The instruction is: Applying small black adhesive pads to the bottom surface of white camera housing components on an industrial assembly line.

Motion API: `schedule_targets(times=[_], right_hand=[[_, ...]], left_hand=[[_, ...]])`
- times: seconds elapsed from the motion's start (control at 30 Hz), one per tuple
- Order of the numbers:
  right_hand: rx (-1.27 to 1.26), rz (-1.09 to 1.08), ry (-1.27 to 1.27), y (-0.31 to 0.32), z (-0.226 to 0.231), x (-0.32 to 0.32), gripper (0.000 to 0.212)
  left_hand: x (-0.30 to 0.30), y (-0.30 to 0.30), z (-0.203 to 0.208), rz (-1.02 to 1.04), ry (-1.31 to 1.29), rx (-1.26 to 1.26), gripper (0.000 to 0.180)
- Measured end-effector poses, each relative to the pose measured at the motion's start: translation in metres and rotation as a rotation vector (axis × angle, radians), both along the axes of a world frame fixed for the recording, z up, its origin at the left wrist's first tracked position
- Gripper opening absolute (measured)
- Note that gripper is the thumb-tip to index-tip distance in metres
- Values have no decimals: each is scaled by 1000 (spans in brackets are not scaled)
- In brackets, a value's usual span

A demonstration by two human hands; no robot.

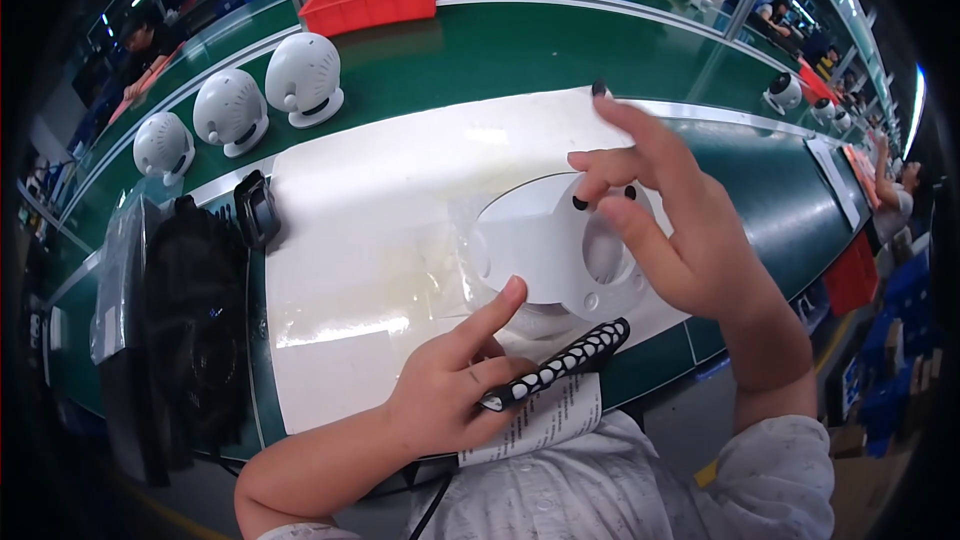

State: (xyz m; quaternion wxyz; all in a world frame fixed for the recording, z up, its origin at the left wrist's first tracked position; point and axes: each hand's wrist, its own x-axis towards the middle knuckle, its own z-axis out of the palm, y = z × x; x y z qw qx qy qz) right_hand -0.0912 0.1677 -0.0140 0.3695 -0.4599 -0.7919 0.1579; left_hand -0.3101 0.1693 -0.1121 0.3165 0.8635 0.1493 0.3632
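Note:
My left hand point(440, 380) grips a curled black die-cut pad sheet point(560, 362), patterned with rows of white round spots. A flap of white printed paper point(548, 425) hangs below it. The left thumb points up toward a white oval plastic base point(525, 250) with a round opening and small round recesses. Over the base's right side hovers my right hand point(670, 205), fingers spread apart. One small round black pad point(600, 88) sticks to a right fingertip. Two more black dots point(580, 203) show by the thumb and fingers; whether they sit on the skin or the base, I cannot tell.
A white mat point(350, 240) lies under the work on the green bench. Left of it are black bagged items point(195, 310) and a black plastic part point(257, 210). Beyond stand white rounded housings point(303, 80) and a red bin point(370, 0). Other people work across the line.

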Motion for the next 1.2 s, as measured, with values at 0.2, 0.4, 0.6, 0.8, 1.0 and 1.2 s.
schedule_targets(times=[0.2, 0.4, 0.6, 0.8, 1.0, 1.2], right_hand=[[178, -85, -149, -17, -22, -1, 24], [6, 45, 95, -29, -26, 0, 7], [-132, -5, -12, -30, -22, -2, 4], [-108, -6, -9, -28, -23, -5, 4], [-135, -9, 34, -28, -24, -5, 2], [-130, -5, -8, -27, -22, -6, 7]], left_hand=[[-7, 2, -1, 3, 20, -14, 25], [-1, 2, -1, -6, -12, -70, 23], [3, 4, -1, 51, -102, -116, 15], [1, 2, 2, 51, -110, -134, 15], [1, 4, 0, 39, -115, -156, 14], [1, 5, -1, 25, -142, -182, 13]])
